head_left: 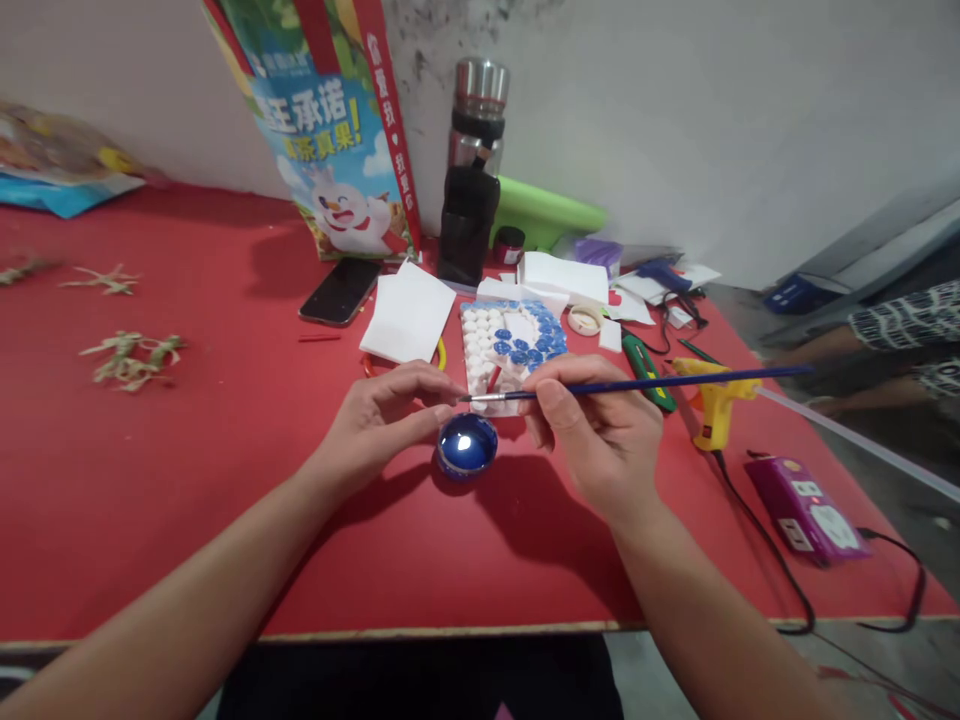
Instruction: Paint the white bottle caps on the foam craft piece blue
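A thin blue paintbrush (637,384) lies nearly level in my right hand (600,430), pinched between thumb and fingers, its tip pointing left. My left hand (390,420) is near that tip, thumb and fingers apart, beside a small round bowl (466,446) of shiny blue paint. Whether its fingertips touch the bristles is hard to tell. Behind both hands lies a panel (480,345) covered in small round pieces, white on the left and blue on the right, with a red stick on it. My right hand hides its lower right part.
White paper sheets (405,315), a phone (341,291), a bottle (469,190) and a bag (337,150) stand or lie behind. On the right are a green cutter (646,370), a yellow glue gun (716,405) and a purple power box (806,510). Another person's arm shows far right.
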A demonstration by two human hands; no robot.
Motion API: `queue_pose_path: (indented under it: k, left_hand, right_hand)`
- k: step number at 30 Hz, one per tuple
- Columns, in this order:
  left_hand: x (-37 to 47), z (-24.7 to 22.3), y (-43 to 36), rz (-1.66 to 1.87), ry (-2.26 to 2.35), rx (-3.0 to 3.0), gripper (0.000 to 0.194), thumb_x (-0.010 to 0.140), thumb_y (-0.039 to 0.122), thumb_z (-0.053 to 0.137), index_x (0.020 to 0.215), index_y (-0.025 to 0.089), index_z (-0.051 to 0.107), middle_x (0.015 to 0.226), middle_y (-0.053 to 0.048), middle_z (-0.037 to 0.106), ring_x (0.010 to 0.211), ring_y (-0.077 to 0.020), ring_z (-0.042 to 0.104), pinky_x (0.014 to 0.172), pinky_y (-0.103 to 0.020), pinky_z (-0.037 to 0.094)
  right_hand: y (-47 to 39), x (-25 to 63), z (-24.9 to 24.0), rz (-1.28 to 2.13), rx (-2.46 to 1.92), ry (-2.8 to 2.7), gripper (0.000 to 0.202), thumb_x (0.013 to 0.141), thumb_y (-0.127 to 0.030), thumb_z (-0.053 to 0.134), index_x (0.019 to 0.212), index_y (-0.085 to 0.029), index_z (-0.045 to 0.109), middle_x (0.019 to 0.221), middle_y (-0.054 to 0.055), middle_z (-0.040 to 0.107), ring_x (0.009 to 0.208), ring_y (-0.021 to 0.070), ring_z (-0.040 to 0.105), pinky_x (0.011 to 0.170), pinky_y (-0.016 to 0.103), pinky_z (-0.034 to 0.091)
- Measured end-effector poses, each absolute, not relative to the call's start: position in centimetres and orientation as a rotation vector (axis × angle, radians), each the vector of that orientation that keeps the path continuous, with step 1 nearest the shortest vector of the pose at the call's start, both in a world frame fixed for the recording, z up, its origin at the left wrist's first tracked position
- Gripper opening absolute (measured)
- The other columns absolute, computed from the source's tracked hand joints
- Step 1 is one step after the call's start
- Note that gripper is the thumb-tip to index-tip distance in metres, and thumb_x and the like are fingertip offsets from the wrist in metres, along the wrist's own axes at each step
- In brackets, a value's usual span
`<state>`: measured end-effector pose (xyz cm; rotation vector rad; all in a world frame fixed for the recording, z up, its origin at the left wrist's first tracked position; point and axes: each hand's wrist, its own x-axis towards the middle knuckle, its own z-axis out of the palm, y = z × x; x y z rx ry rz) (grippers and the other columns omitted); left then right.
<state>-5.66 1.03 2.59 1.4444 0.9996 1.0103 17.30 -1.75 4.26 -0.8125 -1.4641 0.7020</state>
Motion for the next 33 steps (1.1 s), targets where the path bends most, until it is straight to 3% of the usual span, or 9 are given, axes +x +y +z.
queue_pose_path:
  k: [9,18,33]
  left_hand:
    - [-5.4,2.5,1.2,1.036,1.069,1.447,0.028,0.083,0.048,0.088,0.091,0.023,0.079,0.103,-0.008,0.075,0.096,-0.0276,0.073,0.074,-0.041,0.068]
    - [-5.1,2.0,1.3,1.103,0.986,1.317,0.028,0.080,0.042,0.095,0.084,0.020,0.079,0.086,-0.004,0.072,0.076,-0.0186,0.068,0.067,-0.030,0.061]
    - [-5.4,1.3,1.4,1.124,0.938,1.274,0.017,0.085,0.034,0.092,0.087,0.020,0.081,0.091,-0.003,0.072,0.071,-0.0147,0.067,0.064,-0.025,0.060]
  right_hand:
    - [-1.8,17.3,3.8,0.690,-0.835,-1.505,0.008,0.108,-0.029,0.069,0.103,-0.028,0.075,0.093,0.001,0.076,0.065,0.0127,0.070,0.055,0.028,0.059]
    - [-1.6,17.3,3.9,0.612,-0.802,-1.600,0.007,0.108,-0.024,0.068,0.104,-0.024,0.074,0.090,0.001,0.075,0.067,0.0126,0.069,0.055,0.027,0.054]
    - [-1.5,17.1,3.8,0.605,-0.794,-1.631,0.007,0.109,-0.023,0.069,0.105,-0.024,0.075,0.089,0.000,0.075,0.065,0.0113,0.066,0.058,0.027,0.055]
